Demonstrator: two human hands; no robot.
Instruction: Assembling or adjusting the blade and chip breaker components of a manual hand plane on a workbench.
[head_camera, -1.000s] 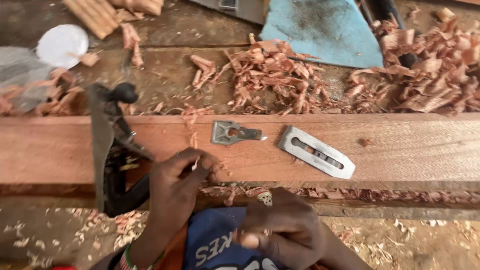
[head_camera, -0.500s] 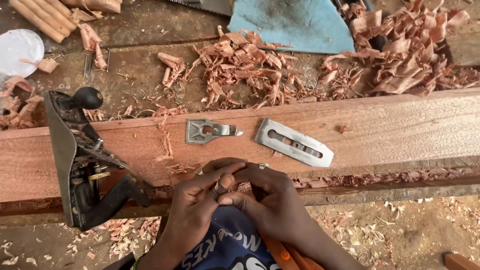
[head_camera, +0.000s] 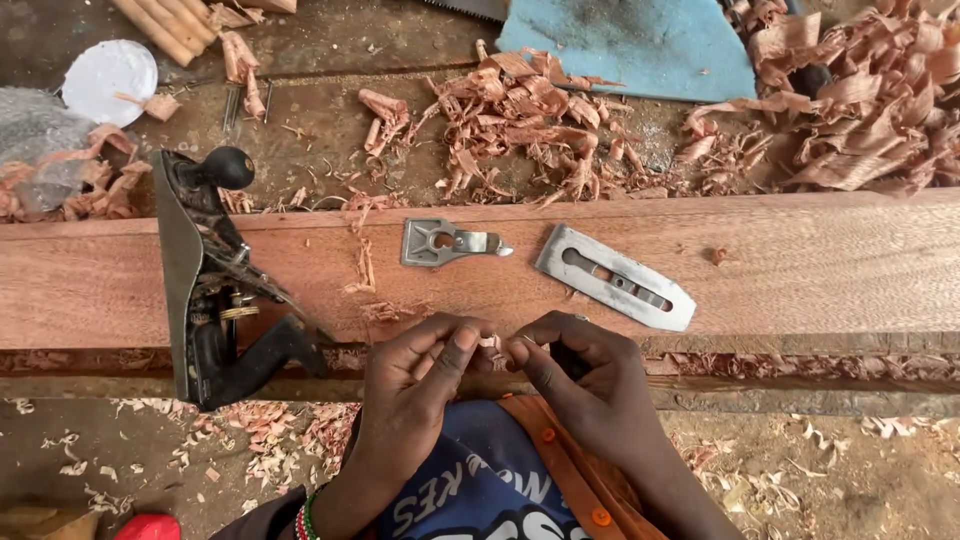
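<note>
My left hand (head_camera: 415, 385) and my right hand (head_camera: 590, 385) meet at the near edge of a long reddish wooden plank (head_camera: 800, 270). Their fingertips pinch a small curl of wood shaving (head_camera: 492, 347) between them. On the plank, just beyond the hands, lie a metal lever cap (head_camera: 447, 243) and a flat plane blade with a slot (head_camera: 615, 277). A black hand plane body (head_camera: 215, 285) lies on its side at the plank's left end, away from both hands.
Heaps of reddish wood shavings (head_camera: 540, 110) cover the bench behind the plank, thickest at the right (head_camera: 860, 100). A blue sheet (head_camera: 640, 40), a white round lid (head_camera: 110, 75) and wooden dowels (head_camera: 165, 25) lie at the back. Shavings litter the ground below.
My hands have come together at the plank's near edge, both pinching a shaving. The view has shifted so the plane and metal parts sit further right in the frame.
</note>
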